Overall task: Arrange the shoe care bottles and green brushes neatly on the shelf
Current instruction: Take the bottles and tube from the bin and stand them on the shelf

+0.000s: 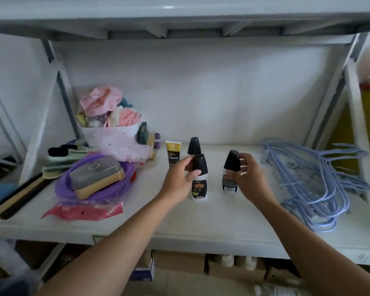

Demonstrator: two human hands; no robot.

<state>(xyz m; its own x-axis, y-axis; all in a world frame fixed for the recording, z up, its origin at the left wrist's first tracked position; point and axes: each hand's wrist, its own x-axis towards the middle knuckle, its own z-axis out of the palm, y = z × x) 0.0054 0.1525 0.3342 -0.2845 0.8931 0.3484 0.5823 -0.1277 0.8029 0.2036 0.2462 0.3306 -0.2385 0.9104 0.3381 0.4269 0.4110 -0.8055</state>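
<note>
On the white shelf (212, 227) stand three white shoe care bottles with black caps. My left hand (179, 178) grips the front bottle (199, 189) near its cap. My right hand (250, 178) holds the right bottle (230, 167), which tilts slightly left. A third bottle (194, 146) stands behind the first, with a yellow and black tube (173, 153) upright to its left. Green brushes (62, 161) lie stacked at the left, one with black bristles on top.
A purple plastic pile (94, 189) holds a grey and tan brush (97, 176). Behind it sits a white basket (111, 133) of pink items. Blue wire hangers (314, 180) lie at the right. A red packet (83, 211) and dark sticks (19, 197) lie left.
</note>
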